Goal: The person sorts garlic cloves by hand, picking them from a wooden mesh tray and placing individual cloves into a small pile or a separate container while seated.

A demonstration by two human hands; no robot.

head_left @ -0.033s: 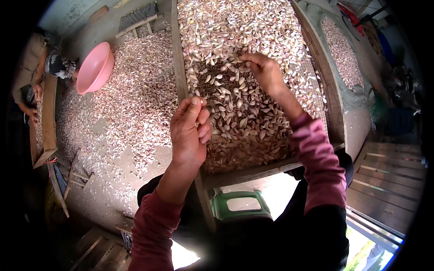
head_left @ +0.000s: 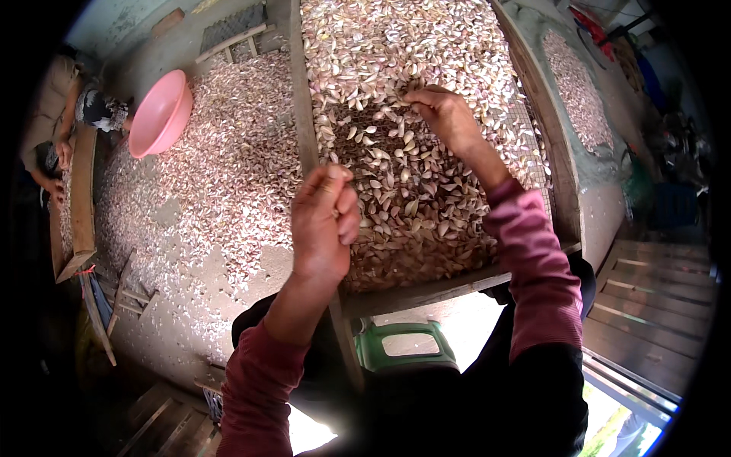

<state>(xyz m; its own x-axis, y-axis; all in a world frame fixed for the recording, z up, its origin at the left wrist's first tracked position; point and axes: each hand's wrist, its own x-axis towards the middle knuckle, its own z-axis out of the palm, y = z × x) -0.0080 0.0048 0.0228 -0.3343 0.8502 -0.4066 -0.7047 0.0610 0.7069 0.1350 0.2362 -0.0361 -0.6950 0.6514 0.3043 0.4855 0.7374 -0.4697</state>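
Nothing shifts between the two views: the left hand (head_left: 324, 221) hangs at the sieve's (head_left: 426, 293) nine o'clock edge, the right hand (head_left: 445, 118) among garlic cloves (head_left: 415, 206) at twelve.

**Packages, labels, signs and screens**

No package, label, sign or screen can be made out anywhere in the view. Nothing printed or wrapped is seen, and the dark, blurred objects at the far right edge cannot be identified.
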